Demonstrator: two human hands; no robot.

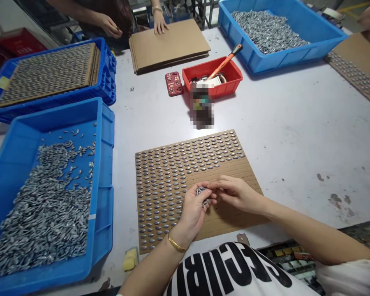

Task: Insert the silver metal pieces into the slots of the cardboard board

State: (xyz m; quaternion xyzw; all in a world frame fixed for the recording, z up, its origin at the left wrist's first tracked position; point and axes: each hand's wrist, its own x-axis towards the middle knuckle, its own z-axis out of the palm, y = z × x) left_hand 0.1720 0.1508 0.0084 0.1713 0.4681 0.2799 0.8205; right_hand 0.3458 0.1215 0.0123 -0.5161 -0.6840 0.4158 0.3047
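Your left hand (193, 216) clenches a small bunch of grey metal pieces (201, 192) above the studded cardboard sheet (230, 218), with your right hand (237, 195) at them (whether it grips, you can't tell from here). A blue crate (102, 164) sits at nine o'clock; your shirt's (228, 267) black lettering stays unreadable.

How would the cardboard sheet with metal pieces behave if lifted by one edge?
The cardboard sheet looks thin, so it would probably sag. The metal pieces sit in tight rows and could slide off if it tilts. Loaded like this, it likely feels heavy for its thickness.
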